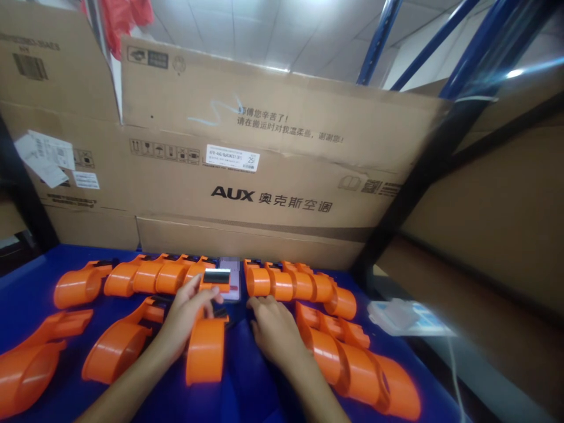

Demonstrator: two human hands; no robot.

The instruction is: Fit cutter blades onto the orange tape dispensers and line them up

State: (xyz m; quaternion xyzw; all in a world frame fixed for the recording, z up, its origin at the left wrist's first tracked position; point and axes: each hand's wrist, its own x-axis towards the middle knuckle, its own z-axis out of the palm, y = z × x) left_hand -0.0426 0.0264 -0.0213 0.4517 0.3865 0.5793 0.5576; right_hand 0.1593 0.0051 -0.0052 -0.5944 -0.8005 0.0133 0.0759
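Two hands worked mid-table: our left hand point(187, 317) pinched a small orange blade piece point(215, 280) just above an upright orange dispenser shell point(206, 349), presumably lining it up. Our right hand point(275, 329) lay open, palm down, beside nested shells point(348, 358) kept within reach.

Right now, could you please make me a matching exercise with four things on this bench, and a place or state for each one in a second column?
Things:
1. left hand
2. right hand
3. cardboard box
4. clear plastic tray

Places or states:
A. stands upright behind the blue table, printed AUX
B. rests palm down on the table, beside a nested row of orange shells
C. lies at the right edge of the table
D. fingers on a small orange piece with a metal blade

Pairs: 1-D, 2-B, 3-A, 4-C
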